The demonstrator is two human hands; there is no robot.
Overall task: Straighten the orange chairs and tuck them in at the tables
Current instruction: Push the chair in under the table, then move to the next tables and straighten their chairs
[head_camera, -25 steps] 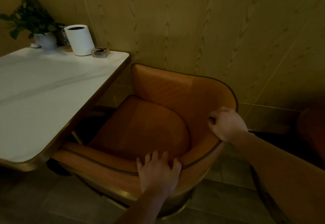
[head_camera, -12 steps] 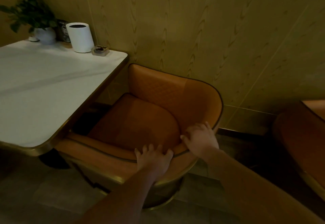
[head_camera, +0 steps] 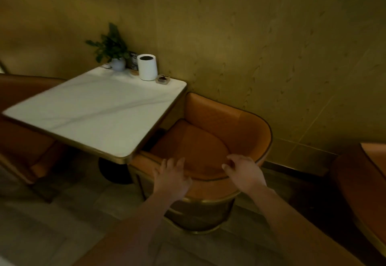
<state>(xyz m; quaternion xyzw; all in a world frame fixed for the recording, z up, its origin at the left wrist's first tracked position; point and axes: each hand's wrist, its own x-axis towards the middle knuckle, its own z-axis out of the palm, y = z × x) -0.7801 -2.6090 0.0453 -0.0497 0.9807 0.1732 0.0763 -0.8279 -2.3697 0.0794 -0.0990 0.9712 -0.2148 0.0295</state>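
An orange chair [head_camera: 211,123] with a curved back and gold base stands against the wall, its seat front tucked under the right edge of the white marble table [head_camera: 94,109]. My left hand [head_camera: 171,177] lies flat on the near rim of the chair back, fingers spread. My right hand [head_camera: 244,171] hovers just over the same rim to the right, fingers loosely curled and apart, gripping nothing. A second orange chair [head_camera: 18,100] sits at the table's left side.
A third orange chair [head_camera: 367,184] stands at the right edge. On the table's far end are a potted plant [head_camera: 112,48], a white cylinder [head_camera: 147,67] and a small dish [head_camera: 163,78]. A black pedestal [head_camera: 113,171] holds the table. Wood-panelled wall behind.
The view has pulled back and up. The chair has slid further under the table. My right hand moved along the rim towards my left, and both hands have loosened from the rim.
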